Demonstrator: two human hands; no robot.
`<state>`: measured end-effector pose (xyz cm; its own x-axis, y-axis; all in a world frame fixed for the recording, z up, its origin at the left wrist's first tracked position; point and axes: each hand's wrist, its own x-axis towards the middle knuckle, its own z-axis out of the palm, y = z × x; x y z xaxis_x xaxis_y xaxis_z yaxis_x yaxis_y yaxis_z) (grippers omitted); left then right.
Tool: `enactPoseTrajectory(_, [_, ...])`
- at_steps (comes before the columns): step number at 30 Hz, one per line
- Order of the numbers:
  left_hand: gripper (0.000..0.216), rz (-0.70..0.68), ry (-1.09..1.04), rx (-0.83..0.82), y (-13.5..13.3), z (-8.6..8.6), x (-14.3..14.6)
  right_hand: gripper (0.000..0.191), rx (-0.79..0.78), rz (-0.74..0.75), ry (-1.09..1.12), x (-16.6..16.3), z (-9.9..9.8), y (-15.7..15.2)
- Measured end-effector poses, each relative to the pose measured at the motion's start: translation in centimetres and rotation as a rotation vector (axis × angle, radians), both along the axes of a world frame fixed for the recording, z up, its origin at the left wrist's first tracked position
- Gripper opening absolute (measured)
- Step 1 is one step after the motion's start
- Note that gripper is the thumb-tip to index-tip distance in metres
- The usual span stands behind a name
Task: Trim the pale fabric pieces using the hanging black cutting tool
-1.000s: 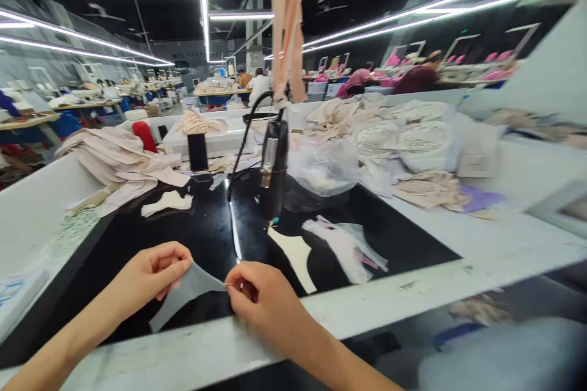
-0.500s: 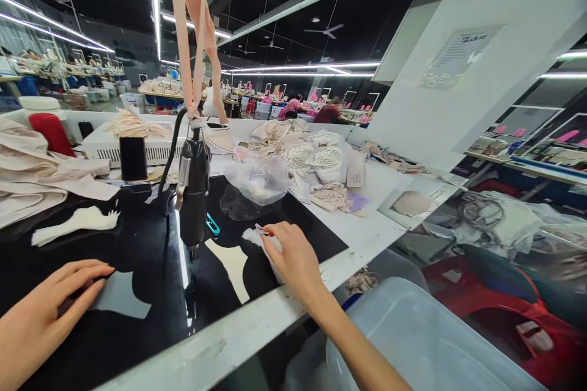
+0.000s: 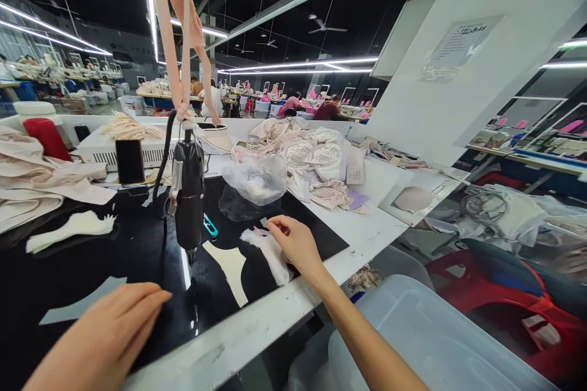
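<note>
Right hand [image 3: 298, 249], right of black hanging tool [image 3: 189, 195]: fingertips closed, seemingly pinching a thin edge of the white sheer pieces [image 3: 271, 256]. Left hand [image 3: 107, 333], left of tool: fingers together, underside hidden, can't tell if gripping. Just changed: grey piece [image 3: 79, 306] now sits farther left of tool, left fingertips past its right end; suggests it's laid aside and work centres on the white pieces. Those touch the right fingertips; grey piece partly behind left hand. 1 cream piece [image 3: 232, 269] between tool and white pieces
</note>
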<state>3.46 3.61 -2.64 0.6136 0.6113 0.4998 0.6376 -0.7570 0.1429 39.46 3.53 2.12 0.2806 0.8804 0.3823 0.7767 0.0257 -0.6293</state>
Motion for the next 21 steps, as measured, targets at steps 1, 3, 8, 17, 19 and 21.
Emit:
enactPoseTrajectory(1, [0.038,-0.12,0.038,0.059,-0.4,0.4,1.9,0.023,-0.003,0.004,0.056,0.2,0.0,-0.2])
enactPoseTrajectory(3, [0.047,-0.257,0.13,0.116,-1.0,1.5,5.9,0.022,-0.003,0.013,0.16,0.6,0.0,-0.5])
enactPoseTrajectory(8, [0.039,-0.345,0.086,0.079,0.2,3.8,14.5,0.022,0.016,0.041,0.36,1.2,-0.4,-0.7])
enactPoseTrajectory(17, [0.026,-0.339,0.164,-0.005,4.5,1.8,20.0,0.028,0.145,0.056,0.679,2.1,-0.2,-2.0])
enactPoseTrajectory(19, [0.025,-0.342,0.176,-0.02,4.6,1.5,19.9,0.03,0.229,0.012,0.758,2.6,0.0,-2.4])
enactPoseTrajectory(21, [0.026,-0.343,0.18,-0.034,4.6,1.4,19.7,0.031,0.359,-0.058,0.829,3.1,0.2,-2.8])
